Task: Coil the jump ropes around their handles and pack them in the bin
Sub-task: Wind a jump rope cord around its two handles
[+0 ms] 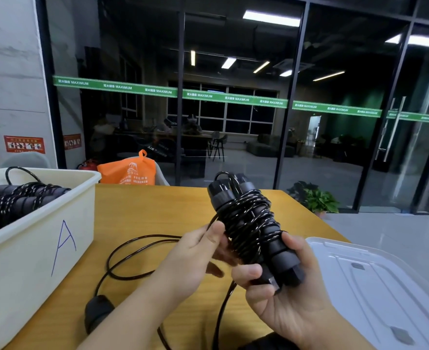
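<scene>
My right hand [281, 294] grips the lower ends of two black jump rope handles [248, 223], held side by side and tilted, with black cord wound around them. My left hand [195, 253] pinches the cord at the left side of the coil. A second rope lies loose [137, 251] on the wooden table [158, 205], with one of its handles [97, 311] near the front edge by my left forearm. The cream bin marked "A" [44, 236] stands at the left and holds several coiled ropes [14, 200].
A translucent plastic lid [385, 281] lies at the table's right front corner. Behind the table are an orange bag [127, 170], a potted plant [317, 198] on the floor and a dark glass wall.
</scene>
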`<state>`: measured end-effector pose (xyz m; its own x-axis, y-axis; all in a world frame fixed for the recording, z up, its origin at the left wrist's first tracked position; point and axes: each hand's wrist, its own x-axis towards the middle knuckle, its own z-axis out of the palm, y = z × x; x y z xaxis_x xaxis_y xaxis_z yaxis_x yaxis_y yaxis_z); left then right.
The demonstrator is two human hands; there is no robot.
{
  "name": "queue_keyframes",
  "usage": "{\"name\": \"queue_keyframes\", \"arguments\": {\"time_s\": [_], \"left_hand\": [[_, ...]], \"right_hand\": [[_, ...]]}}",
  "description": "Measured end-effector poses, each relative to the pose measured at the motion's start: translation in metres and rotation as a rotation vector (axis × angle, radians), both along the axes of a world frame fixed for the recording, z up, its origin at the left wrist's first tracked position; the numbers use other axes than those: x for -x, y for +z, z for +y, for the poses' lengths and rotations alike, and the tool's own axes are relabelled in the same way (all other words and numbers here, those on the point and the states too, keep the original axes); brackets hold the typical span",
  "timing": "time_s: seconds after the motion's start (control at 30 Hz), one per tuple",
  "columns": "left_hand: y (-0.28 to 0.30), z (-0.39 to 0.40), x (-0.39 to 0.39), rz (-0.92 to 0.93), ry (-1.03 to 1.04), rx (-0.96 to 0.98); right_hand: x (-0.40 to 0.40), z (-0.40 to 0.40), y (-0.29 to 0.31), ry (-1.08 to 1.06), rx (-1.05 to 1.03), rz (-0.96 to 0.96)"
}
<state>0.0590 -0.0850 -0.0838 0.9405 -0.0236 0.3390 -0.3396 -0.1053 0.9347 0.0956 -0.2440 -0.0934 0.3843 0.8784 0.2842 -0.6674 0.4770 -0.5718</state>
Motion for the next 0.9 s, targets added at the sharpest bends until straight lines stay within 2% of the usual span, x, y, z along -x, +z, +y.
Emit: {"name": "queue_keyframes", "arguments": {"time_s": [0.13, 0.27, 0.4, 0.43, 0.5, 0.57, 0.67, 0.73, 0.77, 0.9], "left_hand": [[0.0, -0.004, 0.002, 0.09, -0.11, 0.235], [0.001, -0.005, 0.0, 0.142, -0.084, 0.39], [0.0, 0.001, -0.004, 0.185, 0.03, 0.395], [0.0, 0.002, -0.005, 0.187, 0.083, 0.352], [-0.002, 0.004, -0.007, 0.189, 0.195, 0.228], [-0.004, 0.001, -0.007, 0.18, 0.269, 0.099], [-0.009, -0.007, -0.006, 0.136, 0.238, -0.013], [-0.008, -0.01, -0.003, 0.133, 0.159, 0.014], [-0.007, -0.01, -0.002, 0.163, 0.105, 0.071], [0.001, 0.002, 0.003, 0.363, -0.197, 0.504]], "right_hand": [[0.001, 0.0, -0.002, -0.039, 0.084, 0.051], [0.008, 0.004, 0.005, -0.339, 0.285, -0.024], [0.008, 0.011, 0.01, -0.655, 0.539, -0.141], [0.004, 0.011, 0.006, -0.807, 0.646, -0.218], [-0.002, 0.009, 0.004, -1.135, 0.788, -0.501], [-0.002, 0.005, 0.003, -1.292, 0.776, -0.852], [0.0, 0.005, -0.002, -1.27, 0.754, -1.262], [0.001, 0.009, -0.006, -1.184, 0.793, -1.376], [0.001, 0.01, -0.006, -1.156, 0.811, -1.39], [-0.002, 0.01, -0.006, -1.157, 0.838, -1.356]]}}
